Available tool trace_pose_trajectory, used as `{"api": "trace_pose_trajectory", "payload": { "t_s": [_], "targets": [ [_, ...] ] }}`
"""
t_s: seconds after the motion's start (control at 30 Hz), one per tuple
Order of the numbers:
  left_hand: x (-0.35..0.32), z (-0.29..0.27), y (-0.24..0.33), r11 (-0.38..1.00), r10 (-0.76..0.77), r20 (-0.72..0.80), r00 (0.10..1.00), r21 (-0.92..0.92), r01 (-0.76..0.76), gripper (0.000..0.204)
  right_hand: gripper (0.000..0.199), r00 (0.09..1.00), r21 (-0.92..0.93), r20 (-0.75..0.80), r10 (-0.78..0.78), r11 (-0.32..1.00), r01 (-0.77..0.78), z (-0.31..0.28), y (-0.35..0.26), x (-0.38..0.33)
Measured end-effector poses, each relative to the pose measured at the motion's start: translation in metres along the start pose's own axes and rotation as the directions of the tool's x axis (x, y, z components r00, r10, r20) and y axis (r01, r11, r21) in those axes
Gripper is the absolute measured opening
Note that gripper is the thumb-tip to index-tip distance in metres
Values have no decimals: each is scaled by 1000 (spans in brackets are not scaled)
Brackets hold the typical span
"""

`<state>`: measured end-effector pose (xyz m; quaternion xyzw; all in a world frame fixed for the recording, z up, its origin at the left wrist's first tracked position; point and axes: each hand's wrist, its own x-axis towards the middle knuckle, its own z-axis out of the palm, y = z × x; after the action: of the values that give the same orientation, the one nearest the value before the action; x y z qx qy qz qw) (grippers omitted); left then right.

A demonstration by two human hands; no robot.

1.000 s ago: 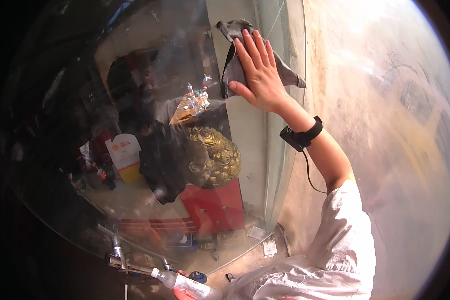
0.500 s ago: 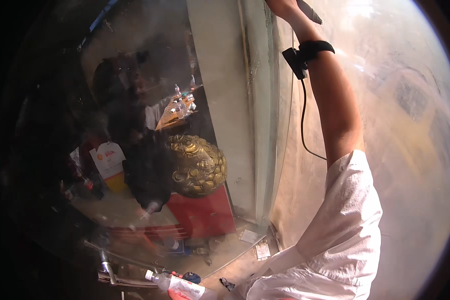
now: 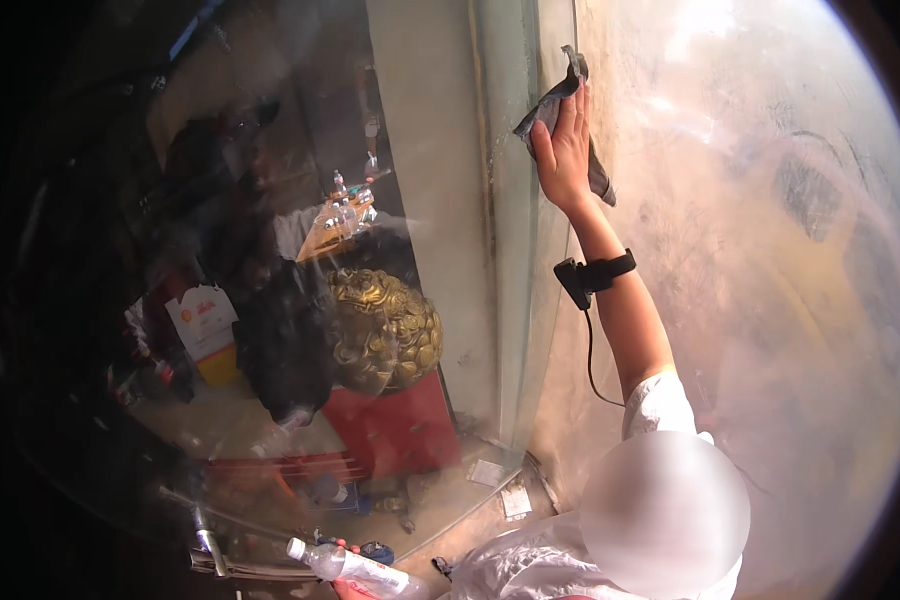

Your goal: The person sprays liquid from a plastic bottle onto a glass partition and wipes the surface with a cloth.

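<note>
A hazy glass pane [image 3: 270, 150] occupies the left. At lower centre, the left hand [image 3: 344, 590] grips a clear bottle [image 3: 368, 571], presumably smooth, by its body. Upper right of it, the right hand [image 3: 567, 165] lies flat, fingers extended, over a grey cloth [image 3: 548, 108], judged light, limp, best held under the palm.

The bottle [image 3: 365, 573] hides most of the left hand [image 3: 343, 545]. The right hand [image 3: 566, 165] covers part of the grey cloth [image 3: 550, 112]. A pale blur [image 3: 665, 515] masks part of the near white garment [image 3: 525, 560]. Items [image 3: 348, 212] on the far counter [image 3: 316, 240] are too small to tell.
</note>
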<state>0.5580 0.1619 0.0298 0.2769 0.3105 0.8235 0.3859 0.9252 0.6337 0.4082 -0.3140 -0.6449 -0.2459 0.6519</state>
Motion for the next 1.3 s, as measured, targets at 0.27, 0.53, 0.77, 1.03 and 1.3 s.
{"api": "trace_pose_trajectory", "payload": {
  "t_s": [0.27,0.53,0.77,1.03,1.3],
  "targets": [
    [54,-17,-50,818,543,-514,663,501,-282,50,84,997,-41,17,-72,997,72,-13,0,66],
    [52,0,-39,866,443,-360,821,408,-289,51,77,997,241,52,61,968,-71,5,42,272],
    [41,1,-46,865,412,-247,877,407,-292,51,59,991,421,-54,126,903,-92,11,56,293],
    [0,-28,-52,611,394,208,896,668,-424,52,40,945,503,39,323,811,-298,21,34,101],
    [-5,23,-42,958,-158,-333,929,-281,62,59,47,992,236,-83,92,969,-70,9,18,20]
  ]
}}
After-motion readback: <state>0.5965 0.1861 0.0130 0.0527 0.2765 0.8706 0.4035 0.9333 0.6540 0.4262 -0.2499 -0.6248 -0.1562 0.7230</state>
